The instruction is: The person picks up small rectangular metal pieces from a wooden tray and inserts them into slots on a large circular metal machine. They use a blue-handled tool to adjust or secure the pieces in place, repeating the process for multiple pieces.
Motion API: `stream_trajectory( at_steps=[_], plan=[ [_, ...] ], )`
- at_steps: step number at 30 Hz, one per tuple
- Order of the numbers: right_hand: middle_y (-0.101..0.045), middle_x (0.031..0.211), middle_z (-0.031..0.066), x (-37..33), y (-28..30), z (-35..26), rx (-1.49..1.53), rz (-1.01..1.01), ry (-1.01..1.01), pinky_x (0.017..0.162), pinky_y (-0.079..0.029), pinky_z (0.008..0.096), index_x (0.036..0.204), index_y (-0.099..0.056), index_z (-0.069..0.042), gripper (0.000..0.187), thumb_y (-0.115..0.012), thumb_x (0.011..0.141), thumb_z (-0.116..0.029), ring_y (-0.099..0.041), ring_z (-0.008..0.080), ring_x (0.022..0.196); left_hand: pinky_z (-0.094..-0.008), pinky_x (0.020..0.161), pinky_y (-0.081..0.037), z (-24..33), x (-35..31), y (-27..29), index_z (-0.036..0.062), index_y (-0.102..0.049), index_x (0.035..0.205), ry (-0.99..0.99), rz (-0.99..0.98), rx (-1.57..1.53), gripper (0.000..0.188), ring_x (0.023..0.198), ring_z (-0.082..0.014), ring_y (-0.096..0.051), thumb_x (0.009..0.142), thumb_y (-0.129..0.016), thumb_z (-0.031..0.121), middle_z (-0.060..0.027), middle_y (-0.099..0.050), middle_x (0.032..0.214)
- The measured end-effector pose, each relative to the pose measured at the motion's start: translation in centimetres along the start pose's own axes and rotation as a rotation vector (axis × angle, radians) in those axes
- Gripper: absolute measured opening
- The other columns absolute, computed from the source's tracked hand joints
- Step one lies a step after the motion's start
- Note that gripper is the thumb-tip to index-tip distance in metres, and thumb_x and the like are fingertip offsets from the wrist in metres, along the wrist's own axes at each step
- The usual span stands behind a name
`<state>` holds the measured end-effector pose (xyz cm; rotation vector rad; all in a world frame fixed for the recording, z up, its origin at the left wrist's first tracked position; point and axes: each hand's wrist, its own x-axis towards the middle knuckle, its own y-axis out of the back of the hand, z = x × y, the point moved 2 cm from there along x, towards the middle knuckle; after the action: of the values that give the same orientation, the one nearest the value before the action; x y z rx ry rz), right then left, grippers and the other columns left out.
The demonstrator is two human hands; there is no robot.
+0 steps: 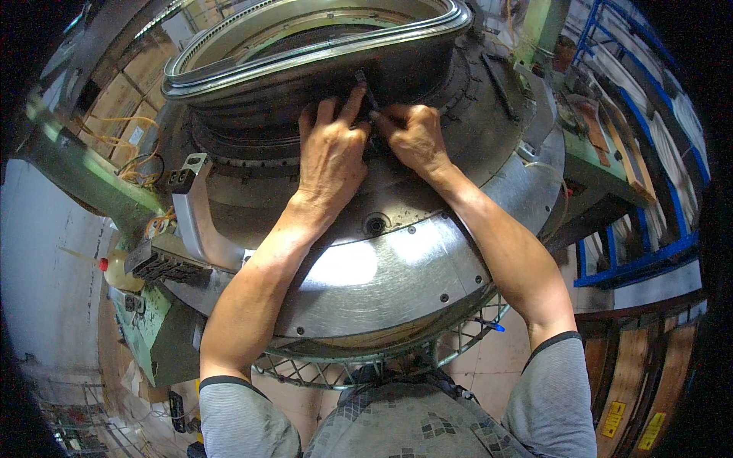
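Note:
Both bare hands work close together at the dark, ribbed outer wall of a large metal ring (252, 114) on a round machine. My left hand (334, 153) has its fingers apart, and its index fingertip touches the lower end of a small metal tab (360, 76) against the wall. Just right of it, my right hand (416, 137) is closed, thumb and fingers pinching at a thin dark strip (372, 99) that slants up toward the tab. The strip's lower end and my left thumb are mostly hidden between the hands.
A polished metal rim (397, 282) curves under my forearms. A bent metal bracket (195, 210) stands at left, beside a green machine leg (92, 179) and a bottle with a red cap (122, 271). Blue racking (641, 263) holds pale bundles at right. A blue-tipped pen-like thing (495, 327) lies below the rim.

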<state>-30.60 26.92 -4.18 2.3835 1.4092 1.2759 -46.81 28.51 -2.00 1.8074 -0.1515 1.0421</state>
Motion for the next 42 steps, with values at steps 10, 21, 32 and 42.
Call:
stream_trajectory(
  at_steps=[10, 21, 32, 42],
  plan=[
    [-0.068, 0.077, 0.0258, 0.0, 0.1, -0.4, 0.005, 0.024, -0.010, 0.067, -0.055, 0.0434, 0.082, -0.074, 0.001, 0.022, -0.069, 0.086, -0.021, -0.071, 0.0384, 0.072, -0.0536, 0.102, -0.040, 0.1, 0.1, 0.1, 0.0037, -0.077, 0.087, -0.011, -0.010, 0.026, 0.027, 0.121, -0.0334, -0.051, 0.060, -0.072, 0.003, -0.0123, -0.051, 0.148],
    [-0.068, 0.080, 0.0274, -0.1, -1.1, -0.4, -0.206, 0.006, 0.088, 0.066, -0.055, 0.0423, 0.089, -0.075, 0.001, 0.018, -0.069, 0.083, -0.014, -0.072, 0.0374, 0.073, -0.0476, 0.087, -0.052, 0.2, 0.8, 1.2, 0.0019, -0.077, 0.094, 0.035, -0.150, 0.112, 0.031, 0.098, -0.0328, -0.065, 0.064, -0.069, 0.002, -0.0106, -0.053, 0.147],
    [-0.064, 0.074, 0.0332, -2.7, -0.6, -1.1, 0.001, -0.057, -0.186, 0.067, -0.055, 0.0466, 0.071, -0.066, 0.010, 0.021, -0.062, 0.066, -0.010, -0.072, 0.0413, 0.071, -0.0446, 0.061, -0.059, 0.5, 0.8, 1.8, -0.0017, -0.076, 0.090, 0.092, -0.180, 0.087, 0.020, 0.069, -0.0368, -0.072, 0.077, -0.062, 0.005, -0.0228, -0.071, 0.091],
    [-0.067, 0.072, 0.0269, -4.4, 0.8, -1.0, -0.116, -0.085, -0.144, 0.061, -0.054, 0.0392, 0.083, -0.073, 0.006, 0.024, -0.057, 0.071, -0.007, -0.069, 0.0268, 0.060, -0.0444, 0.060, -0.057, 0.8, 0.8, 1.9, 0.0007, -0.073, 0.072, 0.060, -0.252, 0.031, 0.007, 0.071, -0.0370, -0.072, 0.074, -0.066, 0.004, -0.0215, -0.069, 0.073]
  ],
)
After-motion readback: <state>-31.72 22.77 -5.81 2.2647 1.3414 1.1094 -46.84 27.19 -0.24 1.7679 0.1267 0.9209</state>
